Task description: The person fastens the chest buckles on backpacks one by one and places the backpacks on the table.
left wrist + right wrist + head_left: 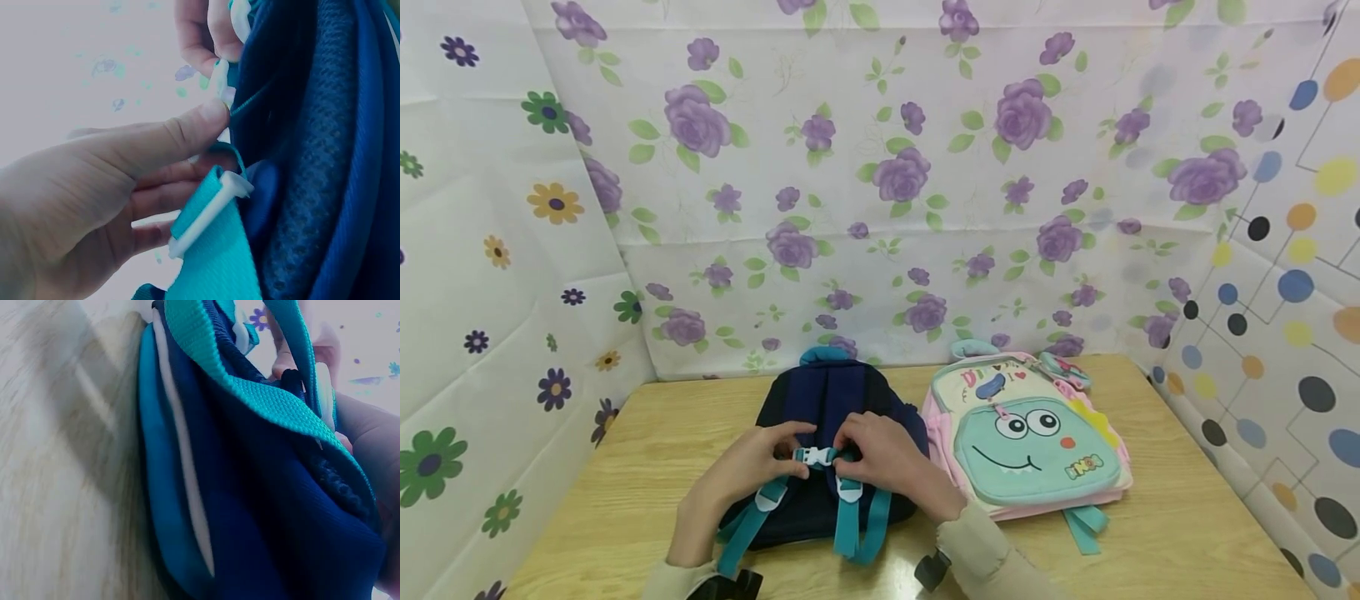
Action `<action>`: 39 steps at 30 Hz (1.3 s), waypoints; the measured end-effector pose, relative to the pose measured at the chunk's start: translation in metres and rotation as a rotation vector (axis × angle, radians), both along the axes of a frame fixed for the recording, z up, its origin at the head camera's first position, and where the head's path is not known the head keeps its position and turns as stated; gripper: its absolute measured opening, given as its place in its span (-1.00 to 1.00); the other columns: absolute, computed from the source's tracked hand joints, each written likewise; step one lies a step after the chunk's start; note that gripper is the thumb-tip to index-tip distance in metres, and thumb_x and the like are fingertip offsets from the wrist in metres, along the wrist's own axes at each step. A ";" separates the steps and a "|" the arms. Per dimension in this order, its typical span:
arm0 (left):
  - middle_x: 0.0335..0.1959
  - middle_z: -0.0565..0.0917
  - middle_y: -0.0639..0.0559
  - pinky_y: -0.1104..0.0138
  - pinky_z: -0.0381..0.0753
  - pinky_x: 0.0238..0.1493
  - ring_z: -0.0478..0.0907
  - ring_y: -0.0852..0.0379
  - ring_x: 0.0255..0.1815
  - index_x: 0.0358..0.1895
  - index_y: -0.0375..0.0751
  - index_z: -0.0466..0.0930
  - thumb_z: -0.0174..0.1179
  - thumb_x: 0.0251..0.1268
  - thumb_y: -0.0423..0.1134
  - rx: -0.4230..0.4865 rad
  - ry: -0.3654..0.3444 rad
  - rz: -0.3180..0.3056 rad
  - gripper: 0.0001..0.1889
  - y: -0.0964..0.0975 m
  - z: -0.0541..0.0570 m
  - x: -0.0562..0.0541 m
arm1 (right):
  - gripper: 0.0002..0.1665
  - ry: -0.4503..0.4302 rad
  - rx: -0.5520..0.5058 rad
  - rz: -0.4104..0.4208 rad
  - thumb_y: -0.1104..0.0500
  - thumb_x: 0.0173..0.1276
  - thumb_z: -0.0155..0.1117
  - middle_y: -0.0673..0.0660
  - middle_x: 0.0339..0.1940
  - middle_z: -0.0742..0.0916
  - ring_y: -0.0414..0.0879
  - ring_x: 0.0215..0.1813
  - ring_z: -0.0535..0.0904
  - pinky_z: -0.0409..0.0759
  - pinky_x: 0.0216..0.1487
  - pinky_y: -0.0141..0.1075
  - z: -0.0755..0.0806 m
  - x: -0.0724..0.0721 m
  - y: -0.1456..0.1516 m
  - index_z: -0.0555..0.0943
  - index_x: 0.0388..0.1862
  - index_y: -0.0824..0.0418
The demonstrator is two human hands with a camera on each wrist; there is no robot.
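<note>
A navy backpack (880,385) lies on the table, its strap side facing up. Across its shoulder straps runs a teal chest strap with a white buckle (815,456), whose two halves appear joined. My left hand (748,461) pinches the buckle's left end between thumb and fingers; the left wrist view shows the thumb against the white plastic. On the other side my right hand (883,454) pinches the teal webbing at the buckle's right end. In the right wrist view that hand (369,434) is partly hidden behind a teal strap (275,403). White strap adjusters (850,490) sit below the hands.
Right beside the navy bag lies a pink and mint backpack (1037,454) with a cartoon face. Teal strap ends (876,525) hang toward the front of the wooden table (625,475). Patterned cloths (850,208) enclose the table at the back and sides.
</note>
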State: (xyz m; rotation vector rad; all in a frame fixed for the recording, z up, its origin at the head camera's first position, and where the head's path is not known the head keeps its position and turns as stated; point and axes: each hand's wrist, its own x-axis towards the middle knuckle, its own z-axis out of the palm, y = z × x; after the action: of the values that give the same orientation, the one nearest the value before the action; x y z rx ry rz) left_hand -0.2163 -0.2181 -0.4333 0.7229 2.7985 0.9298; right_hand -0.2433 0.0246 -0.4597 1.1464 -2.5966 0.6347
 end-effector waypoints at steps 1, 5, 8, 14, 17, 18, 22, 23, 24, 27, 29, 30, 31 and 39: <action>-0.36 0.68 0.23 0.42 0.49 -0.32 0.53 0.38 -0.41 0.29 -0.17 0.53 0.38 0.21 -0.10 -0.007 0.001 -0.004 -0.43 0.001 0.001 0.000 | -0.83 0.008 0.011 -0.001 -0.04 0.28 0.34 -0.13 -0.27 0.66 -0.27 -0.30 0.48 0.46 -0.26 -0.48 0.000 0.000 -0.001 0.67 -0.22 -0.02; -0.32 0.73 0.21 0.42 0.51 -0.31 0.57 0.39 -0.38 0.28 -0.16 0.54 0.37 0.21 -0.10 -0.055 0.010 -0.006 -0.44 0.005 0.005 0.002 | -0.83 0.041 0.034 0.005 -0.03 0.30 0.33 -0.11 -0.25 0.67 -0.25 -0.27 0.51 0.50 -0.22 -0.44 -0.002 0.003 -0.002 0.67 -0.20 -0.01; -0.31 0.73 0.21 0.41 0.52 -0.31 0.59 0.38 -0.37 0.24 -0.14 0.58 0.38 0.20 -0.07 -0.080 0.010 0.000 -0.47 0.007 0.006 0.003 | -0.84 0.057 0.043 0.008 -0.02 0.30 0.33 -0.11 -0.25 0.68 -0.23 -0.27 0.51 0.50 -0.22 -0.43 -0.002 0.005 -0.002 0.68 -0.21 -0.01; -0.20 0.69 0.21 0.36 0.56 -0.22 0.59 0.27 -0.24 0.14 -0.08 0.65 0.42 0.16 -0.06 -0.078 0.001 0.033 -0.54 0.009 0.002 0.006 | -0.83 0.026 0.043 0.014 -0.04 0.38 0.30 -0.12 -0.20 0.68 -0.23 -0.23 0.52 0.50 -0.18 -0.42 -0.003 0.008 0.001 0.70 -0.13 -0.04; -0.08 0.66 0.18 0.30 0.59 -0.13 0.59 0.21 -0.13 0.11 -0.07 0.67 0.41 0.16 -0.02 -0.045 0.011 0.025 -0.55 0.009 0.001 0.007 | -0.82 0.013 0.020 0.017 -0.01 0.41 0.28 -0.11 -0.15 0.69 -0.21 -0.19 0.55 0.53 -0.15 -0.39 0.001 0.009 0.007 0.70 -0.08 -0.05; -0.06 0.65 0.18 0.28 0.59 -0.10 0.59 0.20 -0.09 0.11 -0.07 0.67 0.40 0.17 0.01 -0.034 0.014 0.019 -0.55 0.009 0.001 0.008 | -0.82 0.014 0.011 0.015 0.00 0.41 0.28 -0.11 -0.14 0.69 -0.21 -0.18 0.56 0.54 -0.13 -0.38 0.003 0.009 0.009 0.70 -0.07 -0.05; -0.05 0.66 0.13 0.23 0.62 -0.03 0.62 0.14 -0.02 0.11 -0.08 0.66 0.33 0.25 0.03 0.020 -0.002 -0.003 -0.57 0.012 0.005 0.008 | -0.83 0.023 -0.026 0.009 0.02 0.41 0.30 -0.10 -0.14 0.69 -0.20 -0.16 0.57 0.55 -0.11 -0.34 0.012 0.010 0.021 0.70 -0.07 -0.03; -0.05 0.66 0.12 0.23 0.62 -0.01 0.62 0.12 0.00 0.11 -0.09 0.66 0.31 0.28 0.04 0.029 -0.011 -0.007 -0.58 0.013 0.006 0.009 | -0.82 0.026 -0.036 0.013 0.02 0.41 0.30 -0.10 -0.14 0.69 -0.20 -0.16 0.57 0.55 -0.11 -0.34 0.013 0.010 0.024 0.70 -0.07 -0.02; -0.05 0.67 0.11 0.22 0.62 0.01 0.63 0.11 0.02 0.11 -0.09 0.66 0.30 0.29 0.04 0.036 -0.020 -0.010 -0.59 0.014 0.007 0.009 | -0.82 0.028 -0.043 0.014 0.02 0.41 0.30 -0.10 -0.15 0.69 -0.20 -0.17 0.57 0.55 -0.12 -0.34 0.015 0.010 0.027 0.71 -0.08 -0.01; -0.05 0.67 0.10 0.23 0.63 0.02 0.64 0.09 0.03 0.10 -0.10 0.66 0.27 0.32 0.05 0.036 -0.029 -0.015 -0.60 0.019 0.009 0.010 | -0.83 0.035 -0.063 0.013 0.05 0.40 0.31 -0.10 -0.18 0.69 -0.20 -0.17 0.59 0.56 -0.11 -0.33 0.018 0.010 0.037 0.71 -0.09 0.01; -0.06 0.67 0.12 0.25 0.63 0.01 0.64 0.10 0.02 0.08 -0.08 0.67 0.25 0.34 0.06 0.023 -0.019 -0.021 -0.61 0.023 0.010 0.011 | -0.84 0.042 -0.073 0.008 0.07 0.38 0.33 -0.10 -0.20 0.69 -0.20 -0.17 0.61 0.59 -0.10 -0.32 0.019 0.009 0.044 0.71 -0.10 0.01; -0.06 0.67 0.12 0.25 0.63 0.00 0.65 0.10 0.00 0.07 -0.08 0.68 0.25 0.34 0.06 0.016 -0.008 -0.027 -0.62 0.025 0.009 0.012 | -0.85 0.042 -0.077 0.002 0.09 0.37 0.34 -0.10 -0.20 0.69 -0.19 -0.16 0.62 0.60 -0.10 -0.32 0.019 0.009 0.047 0.71 -0.11 0.01; -0.07 0.67 0.12 0.26 0.63 0.00 0.65 0.11 -0.01 0.06 -0.07 0.68 0.24 0.35 0.06 0.011 0.001 -0.032 -0.63 0.027 0.009 0.013 | -0.85 0.044 -0.079 -0.004 0.10 0.36 0.35 -0.10 -0.21 0.69 -0.20 -0.16 0.63 0.60 -0.09 -0.31 0.019 0.010 0.051 0.71 -0.11 0.00; -0.09 0.68 0.16 0.25 0.63 0.01 0.64 0.17 -0.04 0.03 -0.03 0.69 0.23 0.38 0.02 0.021 0.045 -0.084 -0.70 0.047 0.005 0.009 | -0.85 0.056 -0.084 -0.081 0.08 0.35 0.37 -0.12 -0.18 0.70 -0.23 -0.13 0.63 0.62 -0.06 -0.28 0.017 0.010 0.080 0.70 -0.11 -0.02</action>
State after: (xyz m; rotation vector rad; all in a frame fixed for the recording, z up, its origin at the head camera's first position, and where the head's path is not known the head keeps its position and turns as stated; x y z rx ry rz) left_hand -0.2070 -0.1713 -0.4282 0.8674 2.7763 0.9409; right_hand -0.2337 0.1043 -0.4423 1.0141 -2.5294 0.6768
